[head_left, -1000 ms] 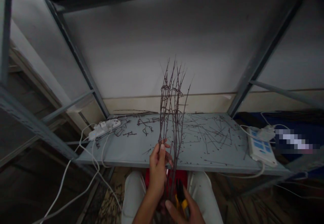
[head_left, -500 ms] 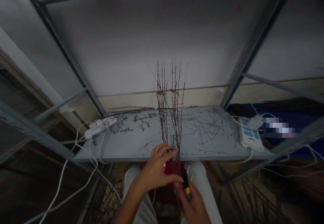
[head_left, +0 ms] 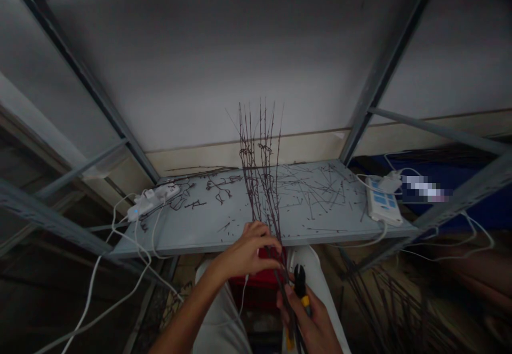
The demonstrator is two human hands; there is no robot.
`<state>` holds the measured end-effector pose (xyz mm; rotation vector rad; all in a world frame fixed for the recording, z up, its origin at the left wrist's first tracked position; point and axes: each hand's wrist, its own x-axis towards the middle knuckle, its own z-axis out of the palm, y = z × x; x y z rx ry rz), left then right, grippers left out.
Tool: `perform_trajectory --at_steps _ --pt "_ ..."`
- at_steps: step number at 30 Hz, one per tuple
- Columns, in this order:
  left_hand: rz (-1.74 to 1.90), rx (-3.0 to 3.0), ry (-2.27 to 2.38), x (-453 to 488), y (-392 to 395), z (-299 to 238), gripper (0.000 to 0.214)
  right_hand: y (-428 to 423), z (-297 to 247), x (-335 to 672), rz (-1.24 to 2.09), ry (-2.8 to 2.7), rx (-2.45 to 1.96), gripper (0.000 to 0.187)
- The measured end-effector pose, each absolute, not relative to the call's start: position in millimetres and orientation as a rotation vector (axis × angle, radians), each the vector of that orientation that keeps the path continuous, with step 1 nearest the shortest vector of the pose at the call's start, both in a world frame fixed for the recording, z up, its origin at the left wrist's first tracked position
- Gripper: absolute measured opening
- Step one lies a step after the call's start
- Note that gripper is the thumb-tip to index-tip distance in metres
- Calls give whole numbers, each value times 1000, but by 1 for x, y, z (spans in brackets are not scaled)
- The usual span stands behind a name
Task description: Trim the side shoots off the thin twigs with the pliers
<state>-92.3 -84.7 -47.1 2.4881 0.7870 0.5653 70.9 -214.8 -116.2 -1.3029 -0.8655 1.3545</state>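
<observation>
We count one left hand [head_left: 253, 248] and one right hand [head_left: 310, 319] at bottom centre, one pair of pliers [head_left: 301, 284] there, one power strip [head_left: 152, 204] at mid-left, a second power strip [head_left: 383, 200] at mid-right, one shelf [head_left: 192, 231], centre stems [head_left: 276, 220] too many to count

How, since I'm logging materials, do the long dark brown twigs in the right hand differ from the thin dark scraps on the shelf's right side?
Length: the long dark brown twigs look clearly longer than the thin dark scraps. Pose: the twigs run roughly side by side, while many scraps lie crisscrossed. Support: the twigs pass through the right hand; the scraps lie loose on the grey shelf. Both are dark and slender.
</observation>
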Motion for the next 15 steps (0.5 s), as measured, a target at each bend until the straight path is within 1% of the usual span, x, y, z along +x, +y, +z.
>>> perform_trajectory --at_steps 5,9,12,15 --pt "701 2629 929 -82 -93 -72 16 -209 -114 80 1311 -927 -1277 55" --pt "859 2680 1048 -76 -94 -95 28 -209 -117 71 1248 -900 -1331 56" --pt "1095 2486 1096 -71 -92 -109 32 -212 -118 62 1207 -951 -1403 58" --pt "1302 2128 1122 -62 -90 -113 30 -212 -116 61 1087 -1082 -1466 62"
